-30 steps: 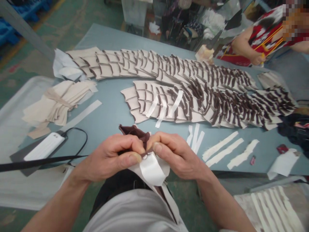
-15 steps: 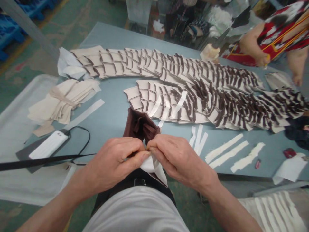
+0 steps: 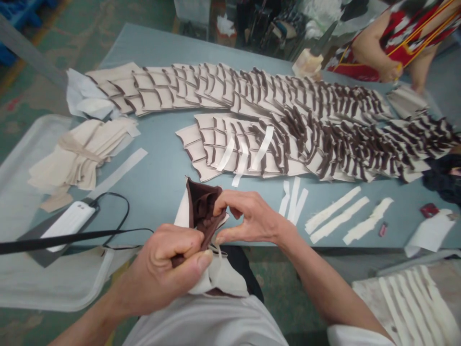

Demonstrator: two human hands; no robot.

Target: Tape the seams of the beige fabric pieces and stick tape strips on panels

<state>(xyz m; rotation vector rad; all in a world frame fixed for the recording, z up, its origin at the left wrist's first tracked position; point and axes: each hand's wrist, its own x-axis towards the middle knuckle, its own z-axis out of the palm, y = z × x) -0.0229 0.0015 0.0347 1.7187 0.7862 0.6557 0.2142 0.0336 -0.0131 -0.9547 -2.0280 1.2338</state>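
My left hand [image 3: 169, 259] is closed, thumb pressed down on a brown and cream fabric piece [image 3: 201, 206] at the near table edge. My right hand [image 3: 248, 216] pinches the same piece at its upper right, fingers curled over the brown folds. Cream lining [image 3: 226, 278] hangs below my hands over my lap. Beyond, long overlapping rows of similar cream and brown pieces [image 3: 288, 129] lie across the blue table [image 3: 158, 163].
A pile of beige pieces [image 3: 79, 154] lies at left beside a white device [image 3: 68, 223] with a black cord. White strips [image 3: 336, 216] lie at right. A grey tray [image 3: 21, 168] sits far left. Another person's arm [image 3: 374, 53] reaches in at top right.
My hands have drawn apart: the left dropped toward me and the right moved up and right on the piece. The brown part now stands unfolded higher above my hands.
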